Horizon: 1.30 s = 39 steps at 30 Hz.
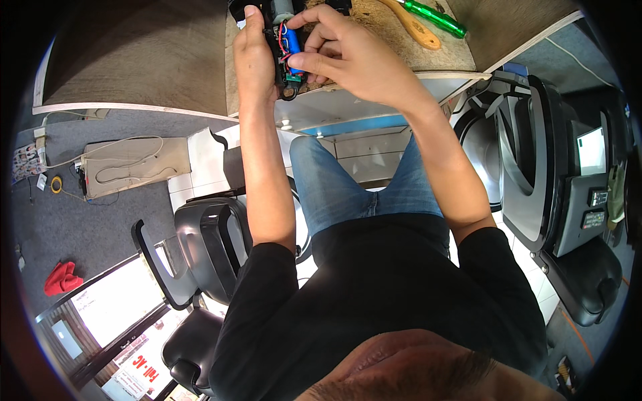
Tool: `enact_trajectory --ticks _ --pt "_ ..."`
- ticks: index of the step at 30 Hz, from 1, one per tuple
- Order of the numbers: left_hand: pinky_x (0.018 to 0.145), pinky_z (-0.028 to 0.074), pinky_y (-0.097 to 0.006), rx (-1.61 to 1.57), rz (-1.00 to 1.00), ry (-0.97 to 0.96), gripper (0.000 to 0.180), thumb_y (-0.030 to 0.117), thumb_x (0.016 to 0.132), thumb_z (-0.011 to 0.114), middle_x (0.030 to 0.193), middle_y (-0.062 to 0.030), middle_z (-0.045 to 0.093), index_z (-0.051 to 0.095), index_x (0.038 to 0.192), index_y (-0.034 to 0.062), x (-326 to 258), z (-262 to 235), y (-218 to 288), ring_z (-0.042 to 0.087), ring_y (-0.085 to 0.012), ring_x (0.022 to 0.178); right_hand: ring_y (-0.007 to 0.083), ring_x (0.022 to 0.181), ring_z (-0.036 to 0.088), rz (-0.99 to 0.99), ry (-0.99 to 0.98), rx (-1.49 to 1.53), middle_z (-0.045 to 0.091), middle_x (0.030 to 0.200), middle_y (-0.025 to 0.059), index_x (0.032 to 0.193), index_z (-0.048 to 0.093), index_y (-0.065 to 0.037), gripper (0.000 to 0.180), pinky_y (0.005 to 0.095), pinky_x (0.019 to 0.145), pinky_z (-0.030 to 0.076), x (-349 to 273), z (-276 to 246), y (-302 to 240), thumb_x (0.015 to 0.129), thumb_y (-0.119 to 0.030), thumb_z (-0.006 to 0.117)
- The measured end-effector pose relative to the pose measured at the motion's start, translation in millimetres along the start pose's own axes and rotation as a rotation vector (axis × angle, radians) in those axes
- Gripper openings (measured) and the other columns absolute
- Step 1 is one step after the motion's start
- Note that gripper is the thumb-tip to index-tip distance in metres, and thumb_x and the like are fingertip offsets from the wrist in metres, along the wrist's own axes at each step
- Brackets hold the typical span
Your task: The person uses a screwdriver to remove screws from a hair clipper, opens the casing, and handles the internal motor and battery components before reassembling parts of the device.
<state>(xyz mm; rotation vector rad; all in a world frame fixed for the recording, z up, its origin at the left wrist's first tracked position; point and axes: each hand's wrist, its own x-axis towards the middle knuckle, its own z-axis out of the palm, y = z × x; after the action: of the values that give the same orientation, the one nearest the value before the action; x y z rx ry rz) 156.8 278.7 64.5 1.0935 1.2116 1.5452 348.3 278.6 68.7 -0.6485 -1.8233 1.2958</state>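
Observation:
At the top edge of the head view, my left hand (pixel 254 63) is wrapped along the left side of an opened black handheld device (pixel 287 90), its thumb pointing up. Inside the housing lie a blue cylindrical battery (pixel 293 48), thin red wires and a small green circuit board (pixel 292 77). A silver cylindrical part shows at its top end. My right hand (pixel 358 60) reaches in from the right, index finger near the battery's upper end and thumb at its lower end. Its other fingers are curled, partly hiding the battery's right side.
Right of my hands, a green-handled screwdriver (pixel 435 18) and a wooden handle (pixel 416 28) lie on the worn worktop (pixel 461 59). Wooden side panels (pixel 144 60) flank it. Black padded chairs (pixel 210 244) stand on both sides behind me. A cable lies on a board (pixel 137 164) at left.

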Motion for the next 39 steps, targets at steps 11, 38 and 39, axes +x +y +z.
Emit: enact_trajectory --ticks 11,38,39 --pt "0.047 0.053 -0.028 0.048 -0.045 0.033 0.059 0.054 0.117 0.044 0.075 -0.0047 0.067 0.071 0.107 0.0015 3 -9 -4 0.066 -0.0128 0.057 0.0187 0.088 0.079 0.021 -0.110 0.192 0.071 0.094 0.0071 0.150 0.051 0.001 0.057 0.0306 0.073 0.061 0 -6 -1 0.101 -0.009 0.078" --pt "0.065 0.059 -0.027 0.166 0.024 -0.033 0.060 0.050 0.119 0.044 0.092 -0.0066 0.075 0.073 0.112 -0.0026 -2 3 -5 0.072 -0.0110 0.076 0.0259 0.073 0.071 -0.269 0.382 -0.237 0.070 0.086 0.0123 0.117 0.072 -0.008 0.022 0.0405 0.070 0.057 5 14 1 0.095 -0.006 0.072" --pt "0.065 0.059 -0.027 0.166 0.025 -0.035 0.060 0.050 0.119 0.044 0.092 -0.0066 0.075 0.073 0.112 -0.0026 -2 3 -5 0.072 -0.0110 0.076 0.0259 0.073 0.071 -0.269 0.383 -0.238 0.070 0.086 0.0123 0.117 0.072 -0.008 0.022 0.0405 0.070 0.057 5 14 2 0.095 -0.006 0.072"
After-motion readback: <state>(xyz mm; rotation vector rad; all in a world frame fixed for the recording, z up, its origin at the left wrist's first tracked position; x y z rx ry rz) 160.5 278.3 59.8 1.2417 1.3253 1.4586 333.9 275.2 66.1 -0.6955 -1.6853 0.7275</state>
